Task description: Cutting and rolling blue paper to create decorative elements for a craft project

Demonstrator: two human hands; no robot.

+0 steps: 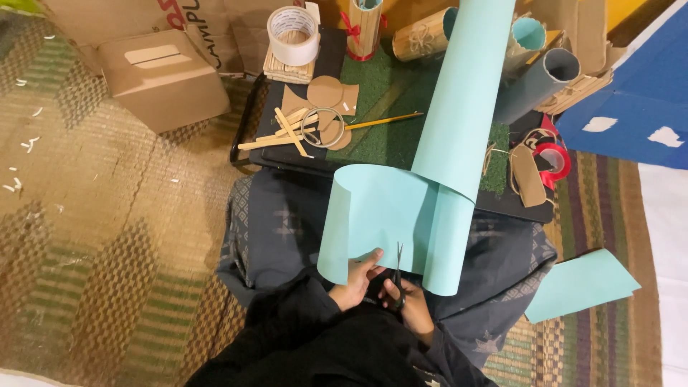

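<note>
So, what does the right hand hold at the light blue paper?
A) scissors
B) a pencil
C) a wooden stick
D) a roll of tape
A: the right hand grips black scissors, blades pointing up into the lower edge of the paper, while the left hand pinches that edge beside them. The pencil and the tape roll lie apart on the low table.

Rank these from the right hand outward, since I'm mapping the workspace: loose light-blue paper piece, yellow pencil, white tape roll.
From the right hand:
1. Loose light-blue paper piece, on the mat to its right.
2. Yellow pencil, on the green mat ahead.
3. White tape roll, far ahead, left.
</note>
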